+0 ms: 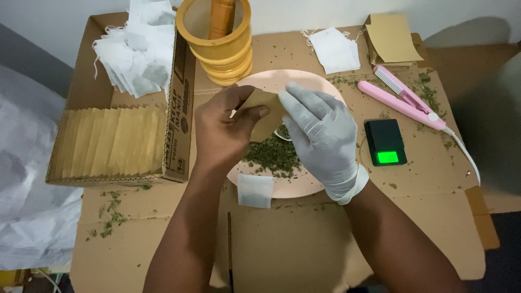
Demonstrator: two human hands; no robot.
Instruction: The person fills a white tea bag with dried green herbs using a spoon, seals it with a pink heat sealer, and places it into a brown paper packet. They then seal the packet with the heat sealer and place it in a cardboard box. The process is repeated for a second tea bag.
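Flattened cardboard spread over the bench (304, 244), strewn with green flecks. At the middle, a pale pink plate (287, 187) heaped with dried green herb (274, 154). Above the plate, a tan paper pouch (266, 116) held between both hands — left hand (220, 133) bare, thumb and fingers clamped on the pouch's left edge; right hand (320, 133) in a white glove, fingers curled together at the pouch's right side, the grip itself hidden behind the knuckles. Against the plate's near rim, a small white bag (255, 191) lying flat. Toward the back edge, a yellow mortar (220, 46) with a wooden pestle (222, 16) standing in it. At the left edge, an open box (182, 108) of tan pouches and white bags. Toward the right edge, a pink heat sealer (404, 100) and — just nearer — a small black scale (384, 141), its screen lit green.
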